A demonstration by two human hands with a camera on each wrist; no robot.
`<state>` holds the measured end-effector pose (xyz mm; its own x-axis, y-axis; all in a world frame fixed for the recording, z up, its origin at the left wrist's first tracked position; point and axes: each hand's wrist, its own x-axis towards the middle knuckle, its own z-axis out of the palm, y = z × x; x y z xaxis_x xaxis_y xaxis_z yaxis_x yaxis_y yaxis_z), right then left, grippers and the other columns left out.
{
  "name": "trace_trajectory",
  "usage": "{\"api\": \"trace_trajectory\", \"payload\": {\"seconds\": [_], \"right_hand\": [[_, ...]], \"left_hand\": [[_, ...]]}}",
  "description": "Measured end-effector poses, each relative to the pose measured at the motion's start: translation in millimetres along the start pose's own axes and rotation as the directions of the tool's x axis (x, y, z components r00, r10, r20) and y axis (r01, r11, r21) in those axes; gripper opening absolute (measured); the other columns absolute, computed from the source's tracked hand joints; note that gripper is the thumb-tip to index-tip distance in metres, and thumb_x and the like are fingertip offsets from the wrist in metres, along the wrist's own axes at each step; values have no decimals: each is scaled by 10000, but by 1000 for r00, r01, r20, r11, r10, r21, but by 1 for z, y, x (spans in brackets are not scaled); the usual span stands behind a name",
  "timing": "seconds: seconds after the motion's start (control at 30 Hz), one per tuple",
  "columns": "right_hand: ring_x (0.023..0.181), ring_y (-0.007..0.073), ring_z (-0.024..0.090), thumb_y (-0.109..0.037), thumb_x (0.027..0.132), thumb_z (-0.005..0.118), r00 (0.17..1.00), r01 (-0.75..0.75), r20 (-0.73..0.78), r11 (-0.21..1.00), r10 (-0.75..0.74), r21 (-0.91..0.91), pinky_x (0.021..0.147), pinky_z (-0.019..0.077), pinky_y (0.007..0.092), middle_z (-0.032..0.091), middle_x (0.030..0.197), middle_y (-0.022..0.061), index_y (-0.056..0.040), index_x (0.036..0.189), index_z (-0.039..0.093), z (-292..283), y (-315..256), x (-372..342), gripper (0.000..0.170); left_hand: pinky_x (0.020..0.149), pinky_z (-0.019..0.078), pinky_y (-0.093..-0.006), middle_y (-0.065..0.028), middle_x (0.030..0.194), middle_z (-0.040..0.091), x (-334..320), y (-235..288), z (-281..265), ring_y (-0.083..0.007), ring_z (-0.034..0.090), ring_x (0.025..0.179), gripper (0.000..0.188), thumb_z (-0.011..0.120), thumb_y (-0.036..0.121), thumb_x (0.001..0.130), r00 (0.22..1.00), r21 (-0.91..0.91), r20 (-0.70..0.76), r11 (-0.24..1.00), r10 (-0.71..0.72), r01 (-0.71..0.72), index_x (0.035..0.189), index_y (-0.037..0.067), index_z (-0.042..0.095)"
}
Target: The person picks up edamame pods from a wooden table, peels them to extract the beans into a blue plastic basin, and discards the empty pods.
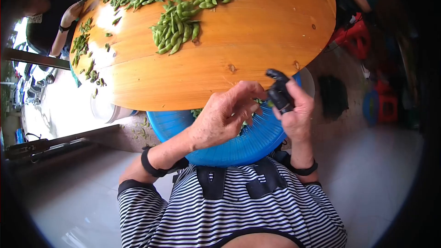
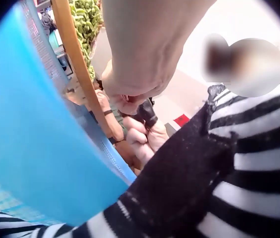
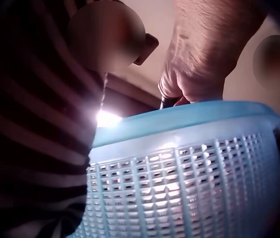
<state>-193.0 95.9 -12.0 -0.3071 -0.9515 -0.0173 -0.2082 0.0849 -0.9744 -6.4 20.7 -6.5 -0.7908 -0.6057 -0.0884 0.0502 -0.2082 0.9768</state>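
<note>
My right hand (image 1: 297, 110) is raised over the right side of a blue plastic basket (image 1: 177, 135), black covers (image 1: 280, 96) wrapped round its thumb and finger. A small green pod (image 1: 270, 104) shows at the black-covered fingertips, mostly hidden by them. Just left of it, my left hand (image 1: 225, 114) hovers over the basket with loosely bent fingers and nothing visible in them. Green bits lie inside the basket, partly behind this hand. In the right wrist view the basket's rim (image 3: 194, 111) hides the fingers below the right wrist.
A wooden table (image 1: 229, 41) stands in front, overhanging the basket's far side. A large heap of green soybean pods (image 1: 179, 22) lies on it, with loose pods (image 1: 80, 45) along its left edge. Another person's hand (image 1: 73, 12) is at the far left. Red stools (image 1: 386, 105) stand at right.
</note>
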Motion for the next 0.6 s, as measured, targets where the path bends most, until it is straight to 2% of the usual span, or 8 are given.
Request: {"api": "trace_trajectory", "payload": {"seconds": [0.07,0.1,0.13,0.17,0.23,0.33,0.37,0.6], "right_hand": [[743,50,527,107,736,495,983,4,-184,999,2,35,650,440,200,562,842,-17,1,992,624,-26,-1,6,306],[768,55,540,104,744,506,958,-29,-286,998,12,-57,669,453,207,582,867,-18,27,1028,619,-49,10,7,315],[780,127,582,69,733,488,911,-20,-397,948,-114,-318,706,477,250,621,900,50,67,1071,596,-77,37,8,356],[800,248,600,12,713,464,883,49,-357,818,-303,-573,767,486,306,632,938,157,101,1107,569,-96,39,8,417],[844,334,582,-30,697,438,877,-63,-392,740,-280,-670,836,473,338,605,955,219,117,1108,558,-112,32,1,453],[848,330,580,-17,697,430,867,-70,-397,714,-302,-697,841,470,335,602,954,211,116,1101,556,-120,38,-2,443],[846,327,580,-2,692,425,854,-33,-369,670,-367,-742,837,470,331,600,949,209,115,1096,554,-120,39,-3,440],[775,237,534,88,687,412,951,75,-234,883,-204,-464,734,441,261,550,869,160,98,1035,545,-73,22,19,372]], "left_hand": [[732,524,-288,-131,1207,584,8,18,-26,-199,630,933,290,610,-45,868,951,514,20,812,309,-275,1145,11,546],[762,518,-295,-137,1217,589,12,22,-44,-219,629,961,282,628,-71,824,944,610,-107,770,311,-184,1089,18,588],[789,514,-315,-132,1230,588,19,26,-75,-242,628,976,299,643,-65,812,866,883,-124,452,484,-126,1095,20,596],[829,506,-357,-138,1234,586,27,30,-104,-287,626,1007,295,650,-7,829,798,929,-197,369,570,-34,1115,33,593],[1002,416,-415,-202,1303,516,39,30,-164,-368,490,1207,427,594,247,909,741,960,-275,212,613,182,1261,17,514],[1101,313,-420,-225,1435,392,55,19,-202,-361,374,1333,633,459,440,972,810,800,-531,460,248,384,1427,15,344],[1139,250,-436,-243,1471,331,58,5,-202,-361,288,1387,672,413,496,976,830,878,-455,318,323,357,1447,28,313],[1156,215,-433,-252,1519,207,53,-9,-86,-392,213,1412,639,461,424,979,927,938,-241,313,287,147,1470,62,272]]}}
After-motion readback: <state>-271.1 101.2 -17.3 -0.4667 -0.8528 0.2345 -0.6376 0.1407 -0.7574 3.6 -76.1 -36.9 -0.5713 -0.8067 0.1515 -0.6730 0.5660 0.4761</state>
